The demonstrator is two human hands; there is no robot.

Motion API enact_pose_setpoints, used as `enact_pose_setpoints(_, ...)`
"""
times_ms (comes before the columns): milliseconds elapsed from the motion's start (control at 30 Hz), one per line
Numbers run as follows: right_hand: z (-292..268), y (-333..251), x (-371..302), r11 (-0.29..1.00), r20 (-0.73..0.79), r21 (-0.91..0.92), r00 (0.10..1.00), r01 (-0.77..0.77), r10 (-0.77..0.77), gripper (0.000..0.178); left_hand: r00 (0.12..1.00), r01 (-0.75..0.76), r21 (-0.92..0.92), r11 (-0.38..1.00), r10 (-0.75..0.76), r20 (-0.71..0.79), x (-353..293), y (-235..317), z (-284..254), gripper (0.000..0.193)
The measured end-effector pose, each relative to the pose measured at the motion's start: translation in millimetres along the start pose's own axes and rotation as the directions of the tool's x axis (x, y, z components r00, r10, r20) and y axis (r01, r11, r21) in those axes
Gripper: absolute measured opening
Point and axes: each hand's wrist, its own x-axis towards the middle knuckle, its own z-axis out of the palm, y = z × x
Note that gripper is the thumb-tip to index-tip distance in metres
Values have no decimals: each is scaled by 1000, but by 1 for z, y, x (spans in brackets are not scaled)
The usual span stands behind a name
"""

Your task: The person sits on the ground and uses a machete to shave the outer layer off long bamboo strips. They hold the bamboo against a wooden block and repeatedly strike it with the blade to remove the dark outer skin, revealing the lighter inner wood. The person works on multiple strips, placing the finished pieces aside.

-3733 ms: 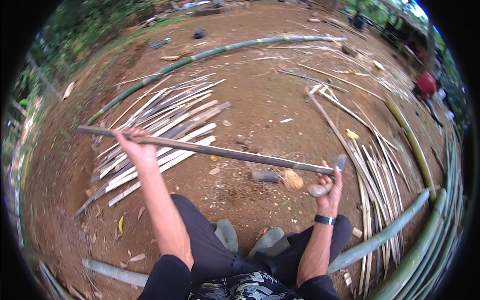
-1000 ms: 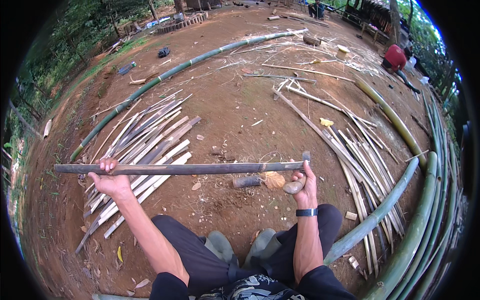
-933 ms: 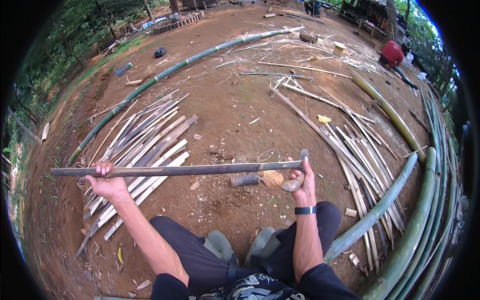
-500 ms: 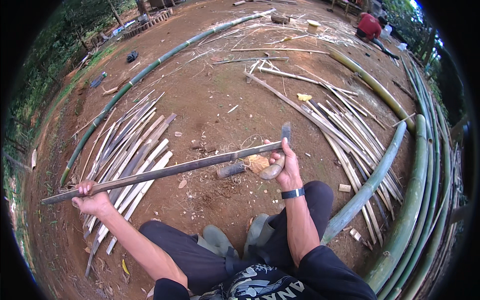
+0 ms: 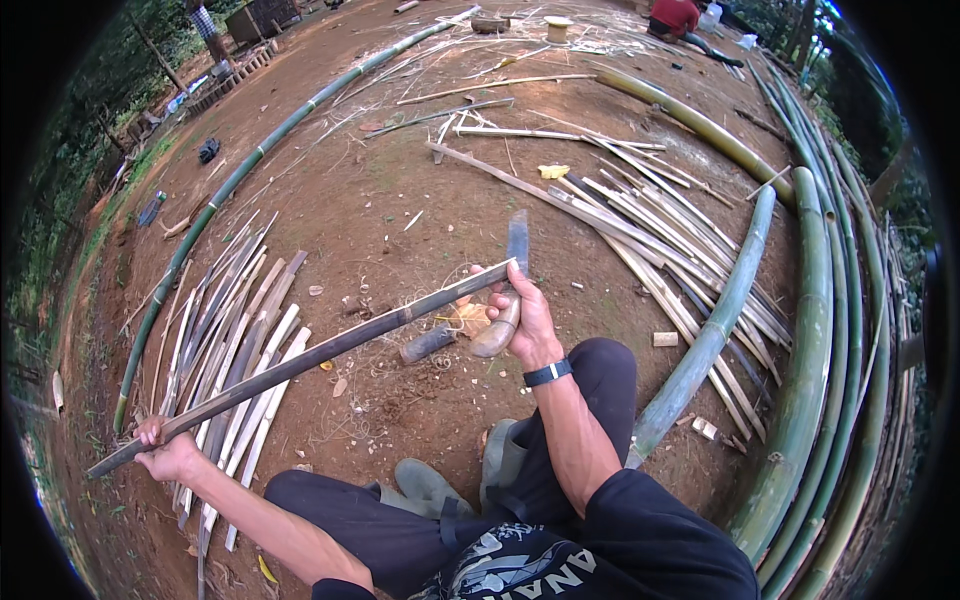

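Observation:
A long dark bamboo strip (image 5: 330, 345) slants across in front of me, its left end lower in view. Near that left end my left hand (image 5: 170, 452) is closed around it. My right hand (image 5: 530, 320) is closed on the wooden handle of a knife (image 5: 493, 338), with thumb and fingers also pinching the strip's right end. The knife's broad grey blade (image 5: 517, 238) points away from me, just beyond the strip's end. On the soil under the strip lie a short dark bamboo piece (image 5: 427, 344) and a dry brown leaf (image 5: 470, 318).
Split bamboo strips (image 5: 265, 365) are heaped at left, and more strips (image 5: 680, 245) at right. Thick green bamboo poles (image 5: 800, 380) line the right side. One long curved pole (image 5: 225, 195) bounds the left. A person in red (image 5: 674, 15) sits far off.
The view has shifted, so the surroundings sit further left and higher. The strip slants more steeply, and more of the knife blade shows beyond it. Both hands keep their grip.

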Motion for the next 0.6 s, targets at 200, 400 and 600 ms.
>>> enact_pose_setpoints(200, -20, 14, 11, 983, -294, -159, 955, -86, 36, 25, 990, -107, 205, 973, 86, 108, -8, 9, 22, 63)
enact_pose_setpoints(400, -32, 22, 18, 977, -425, -195, 905, -91, 0, 21, 942, -279, 645, 712, 333, 40, -48, -38, 97, 62)
enact_pose_setpoints(600, -25, 19, 13, 964, -348, -240, 937, -114, 24, 14, 922, -247, 791, 559, 387, 15, -79, -100, 130, 64)
